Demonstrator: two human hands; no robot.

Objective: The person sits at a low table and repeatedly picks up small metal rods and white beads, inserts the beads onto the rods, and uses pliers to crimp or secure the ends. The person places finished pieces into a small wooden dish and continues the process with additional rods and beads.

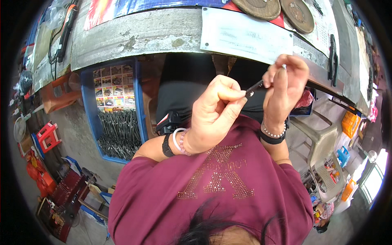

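Note:
My left hand is closed, thumb and forefinger pinching a slim black piece with a shiny round spot near the fingertips. The piece points up and right, and its far end reaches the curled fingers of my right hand. Between the raised thumb and forefinger of that right hand sits a tiny silvery bit, too small to name. Both hands are held above my lap, just short of the bench edge.
The worn grey bench runs across the far side, bearing a white sheet, round brown dishes and a long black tool. A blue crate of many slim black pieces stands left; a plastic chair is right.

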